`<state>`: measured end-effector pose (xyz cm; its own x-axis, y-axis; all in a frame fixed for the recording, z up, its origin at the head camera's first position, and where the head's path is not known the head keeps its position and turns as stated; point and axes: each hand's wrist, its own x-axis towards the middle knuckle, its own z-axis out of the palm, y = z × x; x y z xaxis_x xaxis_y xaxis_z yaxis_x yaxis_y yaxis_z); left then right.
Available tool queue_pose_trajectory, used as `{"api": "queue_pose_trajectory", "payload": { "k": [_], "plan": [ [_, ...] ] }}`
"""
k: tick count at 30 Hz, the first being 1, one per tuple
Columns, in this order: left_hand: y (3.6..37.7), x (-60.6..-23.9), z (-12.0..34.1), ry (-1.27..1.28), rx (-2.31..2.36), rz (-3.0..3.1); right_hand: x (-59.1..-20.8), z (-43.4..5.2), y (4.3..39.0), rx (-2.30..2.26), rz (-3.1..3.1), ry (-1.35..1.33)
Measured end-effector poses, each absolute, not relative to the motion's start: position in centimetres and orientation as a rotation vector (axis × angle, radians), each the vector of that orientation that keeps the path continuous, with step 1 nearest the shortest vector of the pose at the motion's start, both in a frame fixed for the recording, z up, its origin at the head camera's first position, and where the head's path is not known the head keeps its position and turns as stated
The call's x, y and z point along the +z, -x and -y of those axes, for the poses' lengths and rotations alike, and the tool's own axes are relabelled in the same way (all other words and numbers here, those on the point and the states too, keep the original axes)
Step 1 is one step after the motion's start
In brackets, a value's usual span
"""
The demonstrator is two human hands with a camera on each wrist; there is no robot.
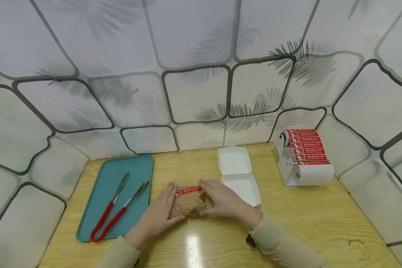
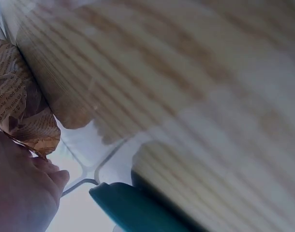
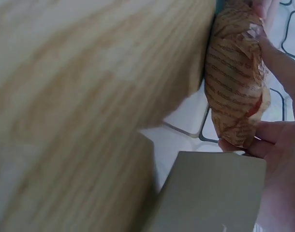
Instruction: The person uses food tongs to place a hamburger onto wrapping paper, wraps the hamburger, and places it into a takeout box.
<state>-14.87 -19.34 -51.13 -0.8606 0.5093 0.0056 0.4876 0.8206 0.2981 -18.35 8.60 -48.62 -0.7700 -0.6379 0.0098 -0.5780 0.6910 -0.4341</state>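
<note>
A packet wrapped in brown printed paper (image 1: 187,204) lies on the wooden table (image 1: 321,219) near its front middle, with a red sticker strip (image 1: 188,190) across its far edge. My left hand (image 1: 160,214) cups the packet's left side, thumb along the front edge. My right hand (image 1: 222,203) cups its right side, fingers and thumb round it. The right wrist view shows the packet (image 3: 232,72) held between finger and thumb of that hand (image 3: 283,145). In the left wrist view the packet (image 2: 12,96) sits just above my left hand (image 2: 22,193).
A teal tray (image 1: 137,167) with red-handled tongs (image 1: 117,210) lies to the left. An open white clamshell box (image 1: 238,175) sits right behind my right hand. A dispenser with a roll of red labels (image 1: 303,156) stands at the back right. Patterned walls surround the table.
</note>
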Motion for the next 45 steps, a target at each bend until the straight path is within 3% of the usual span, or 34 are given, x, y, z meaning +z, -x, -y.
{"api": "queue_pose_trajectory", "payload": {
  "k": [12,27,45],
  "plan": [
    [15.4,-51.5,18.9,-0.664,0.612,-2.802,-49.9,-7.9,18.2,-0.537,-2.788,0.975],
    [15.6,-51.4,18.1,-0.379,1.191,-2.724,-50.0,-6.9,17.8,-0.594,-2.843,0.915],
    [15.3,-50.9,17.4,-0.401,1.267,-2.812,-48.4,-7.8,17.6,-0.702,-2.883,0.938]
  ]
}}
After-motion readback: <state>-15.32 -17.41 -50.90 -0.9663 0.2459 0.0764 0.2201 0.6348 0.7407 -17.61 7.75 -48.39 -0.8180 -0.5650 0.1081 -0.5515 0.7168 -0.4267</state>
